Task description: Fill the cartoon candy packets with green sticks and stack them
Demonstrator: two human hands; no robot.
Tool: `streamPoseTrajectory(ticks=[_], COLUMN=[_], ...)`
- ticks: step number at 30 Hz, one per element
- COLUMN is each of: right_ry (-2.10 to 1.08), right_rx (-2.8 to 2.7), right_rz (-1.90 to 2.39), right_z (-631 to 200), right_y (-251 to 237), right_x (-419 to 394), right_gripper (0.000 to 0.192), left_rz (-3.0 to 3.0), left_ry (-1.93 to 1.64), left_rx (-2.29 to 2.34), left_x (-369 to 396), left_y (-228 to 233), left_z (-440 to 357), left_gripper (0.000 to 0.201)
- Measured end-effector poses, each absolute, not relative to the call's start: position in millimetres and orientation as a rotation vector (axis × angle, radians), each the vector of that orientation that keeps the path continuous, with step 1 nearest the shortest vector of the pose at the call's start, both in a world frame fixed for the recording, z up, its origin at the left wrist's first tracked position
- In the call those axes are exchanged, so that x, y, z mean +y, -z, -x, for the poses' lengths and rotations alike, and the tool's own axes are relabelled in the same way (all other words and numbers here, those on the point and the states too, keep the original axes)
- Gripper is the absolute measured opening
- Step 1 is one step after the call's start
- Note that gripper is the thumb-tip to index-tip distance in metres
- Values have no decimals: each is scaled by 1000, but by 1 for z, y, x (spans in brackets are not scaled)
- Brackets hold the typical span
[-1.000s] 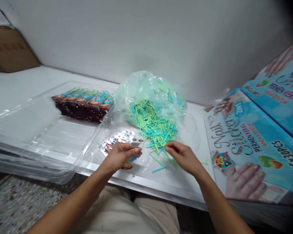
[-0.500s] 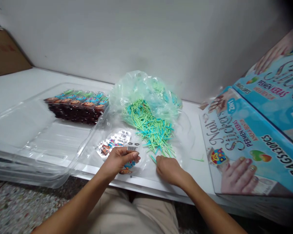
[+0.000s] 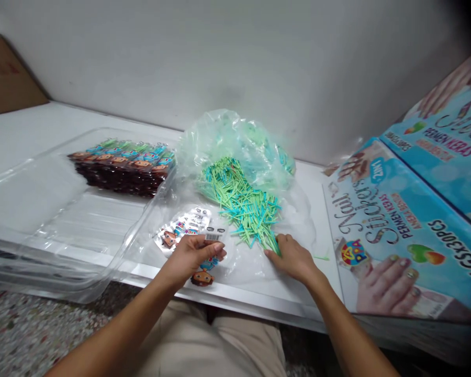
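My left hand (image 3: pixel 192 255) holds a small clear sticker packet (image 3: pixel 211 246) with a barcode label and a cartoon face, just above the white shelf's front edge. More such packets (image 3: pixel 184 228) lie flat behind it. My right hand (image 3: pixel 292 256) rests on the near end of a pile of green and blue thin sticks (image 3: pixel 243 201), fingers curled onto a few of them. The sticks spill out of a crumpled clear plastic bag (image 3: pixel 239 144).
A clear plastic tray (image 3: pixel 63 209) at the left holds a row of dark packets with cartoon heads (image 3: pixel 121 165). Blue "Nail Stickers" cartons (image 3: pixel 400 225) stand at the right. A brown cardboard box (image 3: pixel 8 78) sits far left by the white wall.
My right hand dipped to the shelf's front edge to a loose stick, then moved right and back onto the near end of the stick pile. The left hand has barely moved.
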State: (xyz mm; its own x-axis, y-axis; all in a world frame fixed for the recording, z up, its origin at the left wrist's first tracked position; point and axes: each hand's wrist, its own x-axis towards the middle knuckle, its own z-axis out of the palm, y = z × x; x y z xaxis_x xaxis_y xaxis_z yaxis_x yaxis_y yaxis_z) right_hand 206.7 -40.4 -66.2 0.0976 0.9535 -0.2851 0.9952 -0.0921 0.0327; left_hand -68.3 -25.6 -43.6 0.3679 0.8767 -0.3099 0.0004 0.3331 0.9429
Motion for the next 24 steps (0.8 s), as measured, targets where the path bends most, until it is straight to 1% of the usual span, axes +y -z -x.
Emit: streamPoseTrajectory(ticks=[4,8,9,12,13,16,19,22,24], right_ry=[306,334,335,318,305,279,335,448,541], right_rx=[1947,1924,1921,1931,1941,1975,2012,2100,2254], right_rz=[-2049,-2000,-1997,-2021,-2038,-2115,-2174,-2224,-2235], right_z=[-206,-202,-200,-200,-201,-206,-214,-218,-214], right_y=[59,58,59,61,62,59,56,56,56], right_x=[-35,-30,-30,-35,-38,-43,-44,-45,-49], right_gripper=[28,26,26,25,24,21,19,15,12], left_rz=[-1145,-1413,-1523,-1816,-1866,-1861,-1770,-1646,-1556], left_ry=[-714,-779,-805,-914,-948,-973,-976,-1007,-1022], left_rx=[1098,1222,1279,1453,1483,1462,1366,1244,1152], left_x=[-17,2,7,13,13,9,6,7,8], left_y=[48,59,61,60,58,50,47,47,45], left_z=[67,60,58,56,55,54,51,41,31], left_gripper=[30,31,35,59,62,52,42,39,43])
